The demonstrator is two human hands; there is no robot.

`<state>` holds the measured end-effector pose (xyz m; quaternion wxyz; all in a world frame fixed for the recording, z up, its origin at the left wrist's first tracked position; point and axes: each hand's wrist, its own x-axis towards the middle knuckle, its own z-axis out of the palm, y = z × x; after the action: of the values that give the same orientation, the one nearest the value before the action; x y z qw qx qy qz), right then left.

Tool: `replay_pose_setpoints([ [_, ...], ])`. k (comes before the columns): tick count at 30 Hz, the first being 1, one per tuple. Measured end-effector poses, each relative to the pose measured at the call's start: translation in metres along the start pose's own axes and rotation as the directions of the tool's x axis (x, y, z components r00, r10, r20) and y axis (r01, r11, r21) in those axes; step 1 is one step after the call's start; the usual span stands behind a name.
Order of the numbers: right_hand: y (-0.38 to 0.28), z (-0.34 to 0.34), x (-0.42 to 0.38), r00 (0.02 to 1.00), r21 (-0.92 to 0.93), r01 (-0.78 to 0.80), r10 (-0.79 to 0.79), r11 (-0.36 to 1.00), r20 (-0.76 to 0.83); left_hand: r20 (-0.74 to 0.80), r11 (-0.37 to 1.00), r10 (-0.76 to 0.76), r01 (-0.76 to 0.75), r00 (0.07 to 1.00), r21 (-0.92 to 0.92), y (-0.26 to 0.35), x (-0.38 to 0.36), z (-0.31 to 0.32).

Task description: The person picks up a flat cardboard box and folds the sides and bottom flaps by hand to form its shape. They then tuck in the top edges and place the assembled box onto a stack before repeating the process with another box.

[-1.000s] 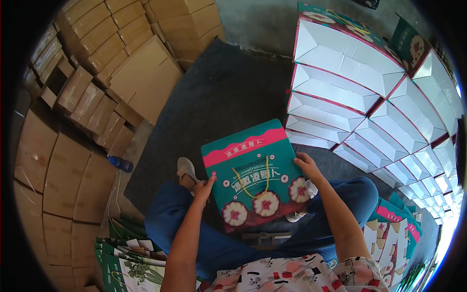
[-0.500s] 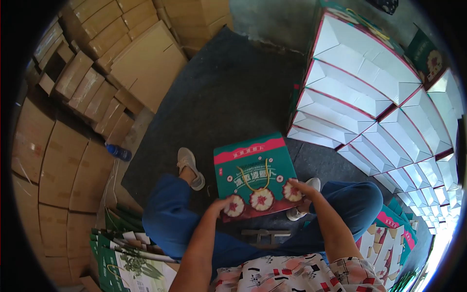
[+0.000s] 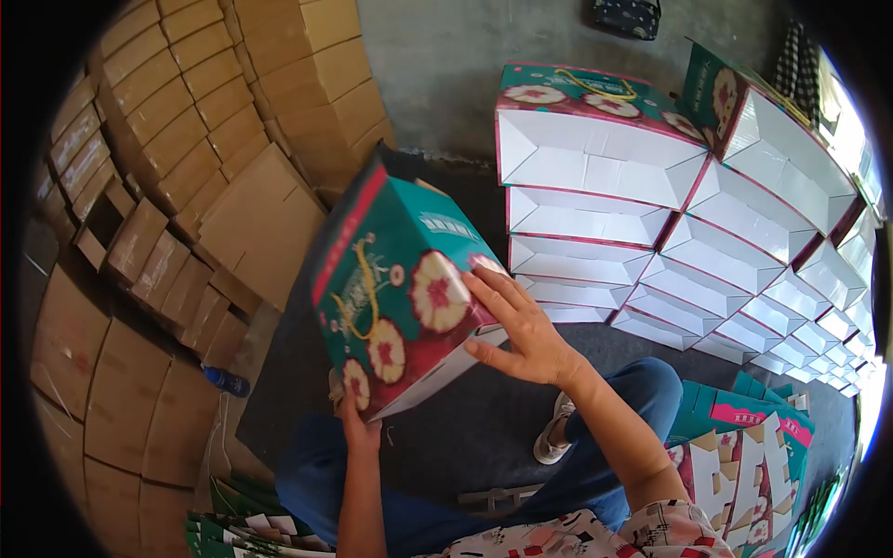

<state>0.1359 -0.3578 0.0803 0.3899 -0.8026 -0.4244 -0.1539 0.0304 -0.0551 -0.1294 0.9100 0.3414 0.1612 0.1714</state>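
Note:
A green and dark-red printed gift box (image 3: 425,219) with flower-like round pictures and a yellow cord handle (image 3: 373,293) is held tilted above the floor between my two hands. My left hand (image 3: 358,420) grips its lower left corner, the fingers partly hidden behind it. My right hand (image 3: 523,337) presses on the right side, fingers stretched over the printed panel and thumb near the pale underside.
Stacked gift boxes (image 3: 595,153) stand at the right, pale recessed ends facing me. Brown cartons (image 3: 139,363) line the left, near a blue bottle (image 3: 227,381). Flattened printed boxes (image 3: 744,465) lie lower right; more green printed cardboard (image 3: 246,525) lies lower left.
The box has been lifted from low between my legs, turned and tilted, showing its side and underside. My right hand has shifted onto its side. The view has swung up towards the stack.

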Motion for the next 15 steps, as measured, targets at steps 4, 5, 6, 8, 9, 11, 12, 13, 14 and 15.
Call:
replay_pose_setpoints([
  [4,-0.055,-0.053,0.028,0.955,-0.101,0.226,-0.241,0.969,-0.174,0.093,0.963,0.247,-0.234,0.964,-0.133,0.062,-0.002,0.087],
  [5,-0.060,-0.070,0.033,0.927,-0.125,0.268,-0.291,0.955,-0.238,0.111,0.951,0.290,-0.273,0.951,-0.144,0.080,0.002,0.115],
  [6,-0.062,-0.089,0.039,0.895,-0.126,0.303,-0.327,0.945,-0.305,0.218,0.939,0.341,-0.324,0.914,-0.113,0.095,0.008,0.144],
  [8,-0.058,-0.126,0.045,0.830,-0.118,0.319,-0.337,0.940,-0.445,0.346,0.918,0.385,-0.394,0.856,-0.045,0.120,0.024,0.208],
  [9,-0.054,-0.143,0.047,0.795,-0.103,0.302,-0.311,0.948,-0.521,0.369,0.912,0.383,-0.411,0.847,-0.002,0.128,0.030,0.245],
  [11,-0.045,-0.178,0.051,0.721,-0.087,0.223,-0.224,0.971,-0.655,0.467,0.929,0.319,-0.370,0.825,0.019,0.138,0.045,0.320],
  [12,-0.041,-0.195,0.055,0.689,-0.032,0.182,-0.150,0.983,-0.709,0.538,0.925,0.287,-0.375,0.793,0.061,0.141,0.051,0.352],
  [13,-0.028,-0.214,0.055,0.661,0.036,0.067,-0.017,0.997,-0.750,0.606,0.917,0.251,-0.386,0.755,0.102,0.140,0.057,0.380],
  [14,-0.015,-0.234,0.054,0.631,0.097,-0.103,0.141,0.990,-0.763,0.641,0.899,0.239,-0.416,0.729,0.138,0.132,0.073,0.402],
  [15,-0.004,-0.242,0.058,0.574,0.049,-0.087,0.090,0.995,-0.814,0.677,0.877,0.226,-0.449,0.700,0.171,0.122,0.084,0.418],
])
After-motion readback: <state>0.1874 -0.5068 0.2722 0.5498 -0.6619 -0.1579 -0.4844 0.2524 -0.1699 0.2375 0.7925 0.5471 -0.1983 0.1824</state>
